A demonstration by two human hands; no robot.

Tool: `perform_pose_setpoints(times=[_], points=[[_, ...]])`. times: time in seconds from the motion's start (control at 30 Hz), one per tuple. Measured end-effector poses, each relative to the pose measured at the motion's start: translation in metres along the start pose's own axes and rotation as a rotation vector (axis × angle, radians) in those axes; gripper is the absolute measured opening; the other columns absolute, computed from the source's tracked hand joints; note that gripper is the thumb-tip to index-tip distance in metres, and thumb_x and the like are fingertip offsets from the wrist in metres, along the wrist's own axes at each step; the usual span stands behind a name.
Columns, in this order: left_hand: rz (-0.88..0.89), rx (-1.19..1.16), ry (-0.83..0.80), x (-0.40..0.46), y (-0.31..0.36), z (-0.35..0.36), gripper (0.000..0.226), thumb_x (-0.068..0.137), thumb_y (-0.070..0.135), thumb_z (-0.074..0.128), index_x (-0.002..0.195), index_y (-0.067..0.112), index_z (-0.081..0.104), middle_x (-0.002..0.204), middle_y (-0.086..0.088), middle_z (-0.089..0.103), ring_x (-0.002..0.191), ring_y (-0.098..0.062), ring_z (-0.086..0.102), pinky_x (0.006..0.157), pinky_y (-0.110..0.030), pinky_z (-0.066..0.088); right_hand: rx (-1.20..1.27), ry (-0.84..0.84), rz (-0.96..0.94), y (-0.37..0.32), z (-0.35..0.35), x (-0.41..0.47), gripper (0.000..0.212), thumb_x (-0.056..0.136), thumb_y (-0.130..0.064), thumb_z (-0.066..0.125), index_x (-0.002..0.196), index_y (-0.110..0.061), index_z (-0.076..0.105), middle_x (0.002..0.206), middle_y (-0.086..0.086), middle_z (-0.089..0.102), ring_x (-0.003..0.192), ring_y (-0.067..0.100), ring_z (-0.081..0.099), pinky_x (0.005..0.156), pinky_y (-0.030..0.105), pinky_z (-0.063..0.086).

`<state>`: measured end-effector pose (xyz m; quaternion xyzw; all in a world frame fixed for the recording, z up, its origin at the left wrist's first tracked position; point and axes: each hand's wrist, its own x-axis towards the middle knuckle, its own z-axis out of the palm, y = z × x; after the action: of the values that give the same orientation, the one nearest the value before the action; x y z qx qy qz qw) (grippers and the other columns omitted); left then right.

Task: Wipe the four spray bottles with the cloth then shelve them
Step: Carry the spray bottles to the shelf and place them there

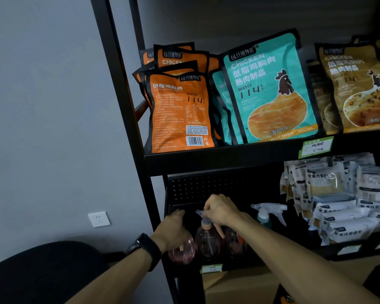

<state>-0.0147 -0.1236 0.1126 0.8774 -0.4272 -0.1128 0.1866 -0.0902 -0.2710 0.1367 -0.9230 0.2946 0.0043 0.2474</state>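
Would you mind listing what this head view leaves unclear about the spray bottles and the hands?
- Leftmost pink bottle: its spray head is hidden under the left hand.
- Third pink bottle: its top sits behind the right hand and forearm.
- Teal bottle: its lower body is lost in shadow.
- The cloth: not in view anywhere.
- Price tags: handwriting too small.

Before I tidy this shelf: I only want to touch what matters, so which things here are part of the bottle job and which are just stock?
Job:
three pink spray bottles, left hand on one, right hand gripping the middle one's head
teal spray bottle
lower shelf

Just there:
orange packets
teal packets
brown packets
white packets
wall socket
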Motion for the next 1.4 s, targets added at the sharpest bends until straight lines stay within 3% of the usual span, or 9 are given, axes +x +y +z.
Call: perform_pose_setpoints(times=[0.23,0.43,0.5,0.57,0.63,0.93,1.17,1.4], points=[[-0.012,0.032,-0.005,-0.0004,-0.0002,-0.0003,0.045,0.096,0.005,0.053,0.139,0.001,0.044,0.138,-0.012,0.052,0.124,-0.025,0.055,0.099,-0.026,0.046,0.023,-0.013,0.07,-0.0027,-0.0002,-0.0017,0.026,0.082,-0.04,0.069,0.069,-0.017,0.065,0.079,0.0,0.065,0.089,0.023,0.067,0.089,0.043,0.054],[-0.024,0.025,-0.014,0.0007,-0.0017,-0.0007,0.041,0.095,0.006,0.054,0.135,0.003,0.047,0.13,-0.011,0.057,0.118,-0.026,0.057,0.091,-0.024,0.047,0.119,-0.038,0.134,-0.0038,-0.0009,-0.0011,0.018,0.081,-0.031,0.072,0.087,-0.014,0.071,0.085,0.0,0.07,0.088,0.017,0.068,0.089,0.036,0.054],[-0.023,0.02,-0.017,0.0006,-0.0022,-0.001,0.037,0.096,0.005,0.053,0.132,0.004,0.049,0.121,-0.008,0.058,0.114,-0.025,0.059,0.085,-0.022,0.046,0.178,-0.048,0.16,-0.0027,-0.0002,0.0004,0.017,0.083,-0.027,0.071,0.089,-0.011,0.072,0.08,0.001,0.072,0.079,0.013,0.07,0.08,0.029,0.056],[-0.018,0.02,-0.024,0.0001,-0.0024,-0.0013,0.035,0.096,0.005,0.052,0.131,0.003,0.049,0.116,-0.006,0.056,0.113,-0.026,0.059,0.084,-0.022,0.046,0.256,-0.062,0.197,-0.0038,0.0002,-0.0004,0.014,0.086,-0.02,0.07,0.088,-0.006,0.071,0.067,0.002,0.071,0.059,0.011,0.069,0.059,0.02,0.055],[-0.019,0.023,-0.024,-0.0001,-0.0024,-0.0012,0.034,0.095,0.004,0.052,0.129,0.004,0.05,0.12,-0.009,0.058,0.113,-0.026,0.059,0.083,-0.022,0.045,0.311,-0.065,0.224,-0.0056,0.0008,-0.0016,0.013,0.086,-0.014,0.069,0.088,-0.002,0.069,0.061,0.006,0.07,0.049,0.014,0.068,0.048,0.02,0.054],[-0.034,0.033,-0.041,0.0005,-0.002,-0.0017,0.036,0.095,0.001,0.049,0.131,0.004,0.049,0.128,-0.012,0.056,0.116,-0.026,0.057,0.093,-0.027,0.048,0.447,-0.072,0.284,-0.0087,0.0066,0.0016,0.017,0.085,-0.007,0.069,0.096,0.005,0.064,0.071,0.016,0.073,0.06,0.025,0.073,0.06,0.037,0.062],[-0.054,-0.012,-0.052,0.0007,-0.002,-0.0015,0.036,0.094,0.004,0.051,0.129,0.005,0.051,0.129,-0.011,0.056,0.115,-0.025,0.057,0.093,-0.027,0.048,0.451,-0.068,0.276,-0.0061,0.0074,0.0022,0.02,0.085,-0.009,0.07,0.098,0.004,0.064,0.074,0.016,0.074,0.061,0.024,0.073,0.06,0.036,0.062],[-0.001,0.004,-0.07,-0.0012,0.0032,-0.0065,0.067,0.088,0.01,0.062,0.15,0.011,0.036,0.155,-0.008,0.035,0.139,-0.022,0.041,0.112,-0.024,0.035,0.439,-0.088,0.249,-0.0058,0.006,0.0009,0.017,0.085,-0.01,0.071,0.094,0.003,0.064,0.08,0.015,0.073,0.068,0.024,0.073,0.062,0.038,0.062]])
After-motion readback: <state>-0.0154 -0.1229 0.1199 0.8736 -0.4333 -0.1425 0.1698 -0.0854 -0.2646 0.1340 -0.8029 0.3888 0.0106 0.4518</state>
